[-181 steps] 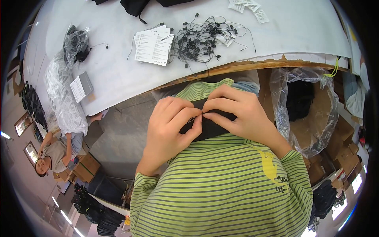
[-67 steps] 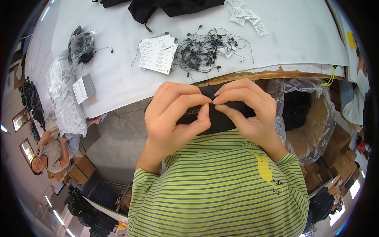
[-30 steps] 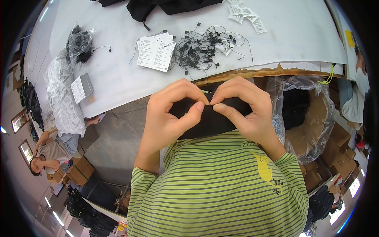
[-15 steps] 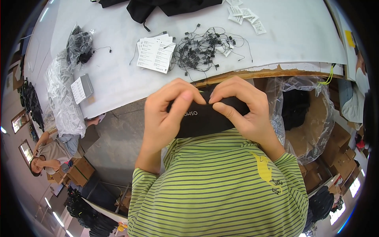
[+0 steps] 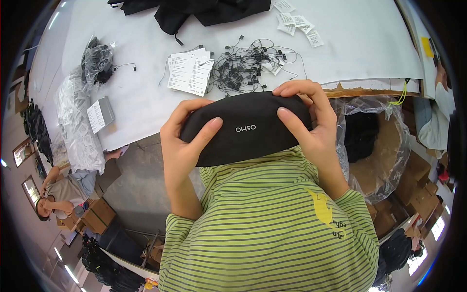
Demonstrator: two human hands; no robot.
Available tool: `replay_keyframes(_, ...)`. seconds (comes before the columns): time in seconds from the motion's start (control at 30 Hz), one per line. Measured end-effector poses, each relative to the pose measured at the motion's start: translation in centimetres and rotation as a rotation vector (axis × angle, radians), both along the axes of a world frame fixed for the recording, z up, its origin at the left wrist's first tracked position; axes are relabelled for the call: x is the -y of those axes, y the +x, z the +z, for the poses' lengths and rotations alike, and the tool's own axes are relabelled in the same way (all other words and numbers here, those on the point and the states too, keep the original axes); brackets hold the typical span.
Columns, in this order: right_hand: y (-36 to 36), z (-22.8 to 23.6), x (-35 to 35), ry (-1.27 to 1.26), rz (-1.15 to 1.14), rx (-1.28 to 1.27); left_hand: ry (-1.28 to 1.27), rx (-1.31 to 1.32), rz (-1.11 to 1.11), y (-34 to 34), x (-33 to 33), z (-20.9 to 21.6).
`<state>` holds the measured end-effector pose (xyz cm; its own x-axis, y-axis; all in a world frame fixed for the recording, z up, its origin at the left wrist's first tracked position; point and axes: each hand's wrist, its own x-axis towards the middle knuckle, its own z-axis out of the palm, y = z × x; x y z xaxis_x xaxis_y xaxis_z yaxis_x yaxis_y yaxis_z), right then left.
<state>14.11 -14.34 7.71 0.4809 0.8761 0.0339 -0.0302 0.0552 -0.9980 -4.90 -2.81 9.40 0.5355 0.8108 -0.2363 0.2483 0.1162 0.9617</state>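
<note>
**Blk fabric piece (image 5: pixel 248 146) was held by both ends, in front of desk (image 5: pixel 146 104)**

Head view: the piece was held up btwn torso & desk edge, broad face w/ pale lettering turned to camera. Its L end was clasped by the L hand (image 5: pixel 177 141), its R end by the R hand (image 5: pixel 318 131); thumbs were laid on the front, other fingers mostly hidden behind or hooked over the top edge. Neither hand was free. Whether the striped green shirt (image 5: pixel 267 219) was touched by the lower edge couldn't be told.

Handling (est.): prob. light, soft, bendy, w/ enough body for a smooth curve to be kept; slip & breakage were judged unlikely. Both ends were judged the best hold, so sag was limited & lettering left uncovered.

On desk: white cards (image 5: pixel 187 75), tangled blk cords (image 5: pixel 237 75) & white labels (image 5: pixel 302 23) were spread. To the R, a plastic-lined carton (image 5: pixel 382 170) was seen.
</note>
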Motion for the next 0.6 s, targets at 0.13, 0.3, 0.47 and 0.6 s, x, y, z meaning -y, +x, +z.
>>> replay_keyframes(0.13,-0.1,0.1,-0.1,-0.062,-0.042,-0.031,-0.06,0.02,0.018,-0.4,0.0,-0.1)
replay_keyframes(0.3,0.0,0.1,-0.1,-0.106,-0.049,0.053,-0.188,-0.107,-0.039,-0.4,-0.5,-0.6)
replay_keyframes(0.47,-0.4,0.4,-0.2,-0.175,-0.046,0.121,0.631,-0.228,-0.194,2.5,0.6,-0.1)
replay_keyframes(0.6,-0.3,0.5,0.0,-0.186,-0.007,0.141,0.723,-0.233,-0.178,3.1,0.7,-0.6)
